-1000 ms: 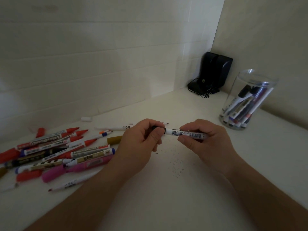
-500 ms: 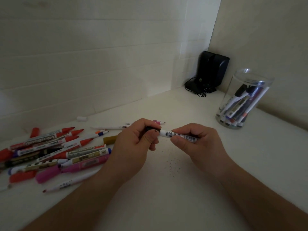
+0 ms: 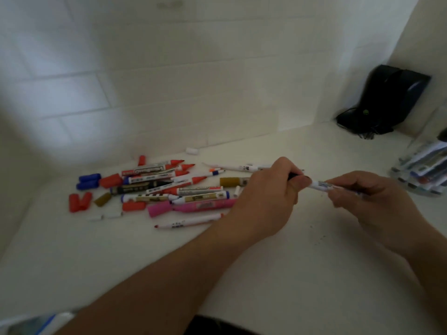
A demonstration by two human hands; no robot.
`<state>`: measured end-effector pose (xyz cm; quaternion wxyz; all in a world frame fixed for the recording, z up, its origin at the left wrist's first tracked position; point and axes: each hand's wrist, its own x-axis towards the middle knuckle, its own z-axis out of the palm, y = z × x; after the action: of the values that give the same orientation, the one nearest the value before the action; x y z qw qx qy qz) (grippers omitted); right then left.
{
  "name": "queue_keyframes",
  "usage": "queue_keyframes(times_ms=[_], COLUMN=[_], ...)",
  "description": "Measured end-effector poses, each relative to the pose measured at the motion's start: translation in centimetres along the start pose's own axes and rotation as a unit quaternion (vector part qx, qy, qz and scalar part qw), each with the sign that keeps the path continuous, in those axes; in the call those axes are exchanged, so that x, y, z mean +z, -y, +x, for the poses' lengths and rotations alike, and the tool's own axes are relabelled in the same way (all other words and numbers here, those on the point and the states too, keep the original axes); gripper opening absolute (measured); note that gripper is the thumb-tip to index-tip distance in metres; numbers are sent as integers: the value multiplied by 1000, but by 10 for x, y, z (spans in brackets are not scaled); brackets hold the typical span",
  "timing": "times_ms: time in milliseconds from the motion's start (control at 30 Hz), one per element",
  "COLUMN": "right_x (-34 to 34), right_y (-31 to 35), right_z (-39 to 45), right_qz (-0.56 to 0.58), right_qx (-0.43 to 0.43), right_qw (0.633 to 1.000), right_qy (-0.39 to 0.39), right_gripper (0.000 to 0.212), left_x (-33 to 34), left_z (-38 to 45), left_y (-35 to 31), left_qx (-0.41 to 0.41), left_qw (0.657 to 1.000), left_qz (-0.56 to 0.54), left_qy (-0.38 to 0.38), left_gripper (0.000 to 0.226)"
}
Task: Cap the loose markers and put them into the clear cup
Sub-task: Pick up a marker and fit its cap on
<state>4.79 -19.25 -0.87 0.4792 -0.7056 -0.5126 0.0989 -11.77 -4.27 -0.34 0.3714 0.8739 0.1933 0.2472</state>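
Observation:
A thin white marker [image 3: 323, 185] is held level above the desk between both hands. My right hand [image 3: 370, 204] pinches its barrel. My left hand [image 3: 268, 199] grips the black cap [image 3: 293, 176] at the marker's left end, thumb pressed over it. A pile of loose markers [image 3: 169, 192] lies to the left, several of them uncapped, with red, blue and gold caps [image 3: 83, 189] scattered beside them. The clear cup [image 3: 423, 165] with several markers inside is cut off by the right edge.
A black device with cables [image 3: 384, 102] stands in the back right corner. White walls close the desk [image 3: 266, 274] at the back and right. A small white cap [image 3: 192, 151] lies near the back wall. Dark specks dot the surface under my right hand.
The view has swung left, so more of the pile and its loose caps shows and the cup has slid to the right edge. Both hands keep their hold on the white marker and cap.

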Motion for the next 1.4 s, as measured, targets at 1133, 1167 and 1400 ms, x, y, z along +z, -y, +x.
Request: queue_keyframes(times_ms=[1133, 1167, 1400], right_x=[27, 28, 26], right_y=[-36, -37, -39], right_z=[5, 4, -2], right_qz=[-214, -217, -223], right_qx=[16, 10, 17], right_qw=[970, 970, 969], right_qy=[110, 106, 104], right_gripper=[20, 21, 24], left_x=[-22, -21, -20], left_z=[-77, -77, -76], left_y=[39, 40, 43], left_qx=[-35, -35, -41], left_qw=[975, 975, 979], left_qz=[219, 218, 202], left_qy=[6, 10, 12], left_gripper=[18, 18, 17])
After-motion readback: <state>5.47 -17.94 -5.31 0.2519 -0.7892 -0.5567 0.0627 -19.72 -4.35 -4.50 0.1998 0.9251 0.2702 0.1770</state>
